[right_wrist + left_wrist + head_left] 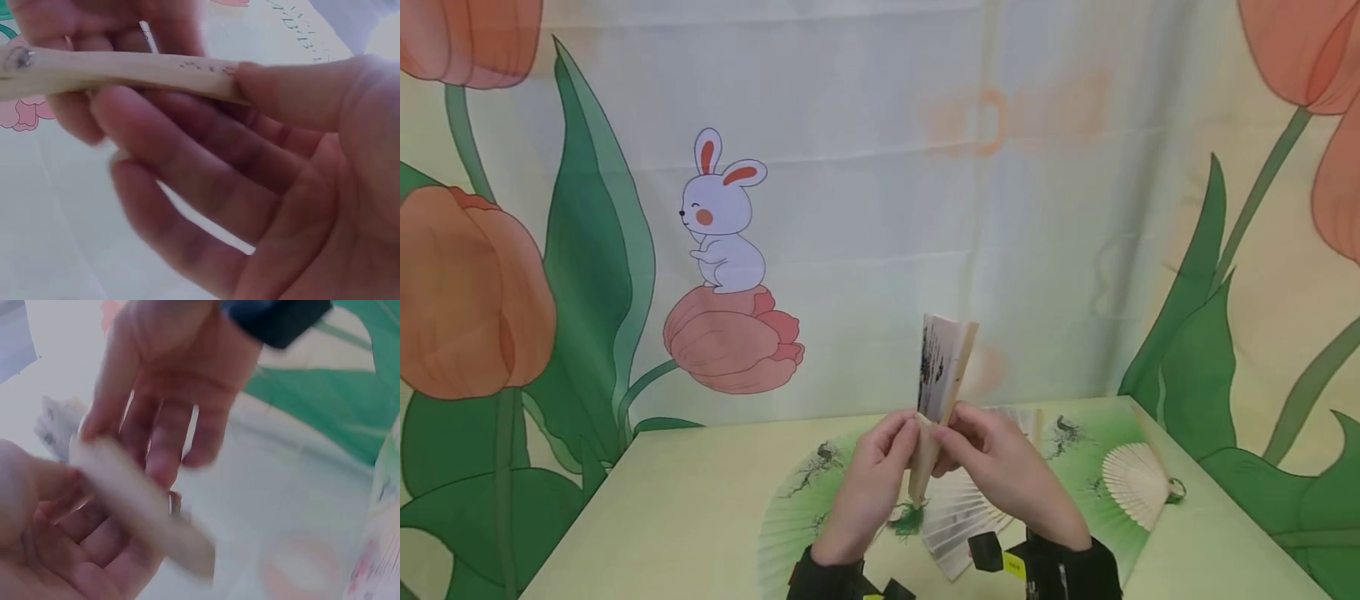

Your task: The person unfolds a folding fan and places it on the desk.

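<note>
Both hands hold a nearly closed folding fan (pixel 938 375) upright over the table, its white leaf printed with dark marks and its pale wooden ribs pointing down. My left hand (pixel 878 462) pinches the ribs from the left, between thumb and fingers. On the other side my right hand (pixel 1000 462) grips the outer rib, with the thumb laid along it. In the right wrist view, a metal rivet shows at one end of the wooden ribs (pixel 137 69). Motion blurs the ribs (pixel 137 494) in the left wrist view. A green tassel (pixel 907 521) shows just below the fan.
An open green fan (pixel 790 517) lies on the table at the left, partly behind my left arm. Beneath my hands lies a spread white fan (pixel 951 533). Another green fan (pixel 1082 450) with pale ribs lies at the right. Behind the table hangs a tulip-printed cloth (pixel 865 208).
</note>
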### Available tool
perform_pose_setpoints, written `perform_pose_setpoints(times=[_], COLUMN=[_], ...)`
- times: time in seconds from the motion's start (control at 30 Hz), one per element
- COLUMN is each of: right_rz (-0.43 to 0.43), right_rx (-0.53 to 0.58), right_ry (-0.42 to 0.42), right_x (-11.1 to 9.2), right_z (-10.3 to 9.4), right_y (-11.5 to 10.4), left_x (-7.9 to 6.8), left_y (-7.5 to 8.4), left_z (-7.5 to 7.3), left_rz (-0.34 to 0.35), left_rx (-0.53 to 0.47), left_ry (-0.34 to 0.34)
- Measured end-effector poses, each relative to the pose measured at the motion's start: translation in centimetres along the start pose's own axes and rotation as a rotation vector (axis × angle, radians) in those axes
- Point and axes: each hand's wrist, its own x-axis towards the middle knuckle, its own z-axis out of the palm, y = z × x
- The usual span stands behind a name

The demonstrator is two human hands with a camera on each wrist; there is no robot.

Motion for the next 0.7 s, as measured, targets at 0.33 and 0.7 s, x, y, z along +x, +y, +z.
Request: perform_pose_setpoints(times=[0.33,0.7], right_rz=[-0.04,0.031], right_rx=[0.084,0.038], right_ry=[0.04,0.085], right_x=[0.1,0.0], right_z=[0.3,0.6], right_y=[-0.9,-1.2], left_x=[-0.4,-0.5], left_y=[1.0,1.0], left_z=[-1.8,-2.1], left_rz=[-0.04,0.027], left_rx=[0.11,0.126], left_ry=[-0.036,0.034])
